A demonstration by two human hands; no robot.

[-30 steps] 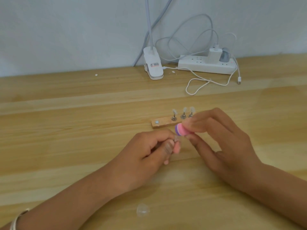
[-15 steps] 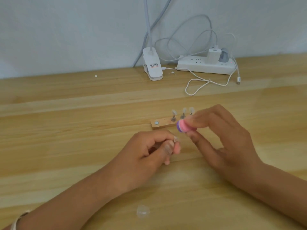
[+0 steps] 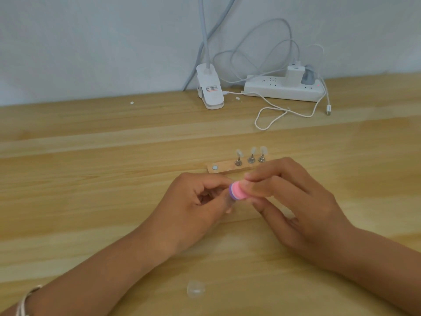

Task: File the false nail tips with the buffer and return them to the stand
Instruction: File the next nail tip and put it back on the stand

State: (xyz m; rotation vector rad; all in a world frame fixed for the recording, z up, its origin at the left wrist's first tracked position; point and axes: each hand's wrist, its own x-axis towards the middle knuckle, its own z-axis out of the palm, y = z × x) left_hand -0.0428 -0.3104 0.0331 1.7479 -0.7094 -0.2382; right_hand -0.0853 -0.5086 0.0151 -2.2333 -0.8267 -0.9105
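The right hand (image 3: 296, 208) pinches the pink and purple buffer (image 3: 238, 190) between thumb and fingertips. It sets the buffer's end against the left hand (image 3: 193, 206), whose fingers are curled in tight, thumb and forefinger pressed together. What they pinch is hidden behind the buffer; going by the task, it is most likely a nail tip.

Both hands work just in front of the wooden stand (image 3: 224, 169). Three tips (image 3: 251, 151) sit there on pegs, and the round mount (image 3: 214, 167) at its left end is bare.

A small, slick piece held this way could flick out of the pinch under a hard stroke. On the pale table (image 3: 91, 190) a clear tip would be hard to find. The right knuckles are close to the pegs, so a wide stroke could knock them. Heavy pressure could also bend the tip or scrape the left fingertip.
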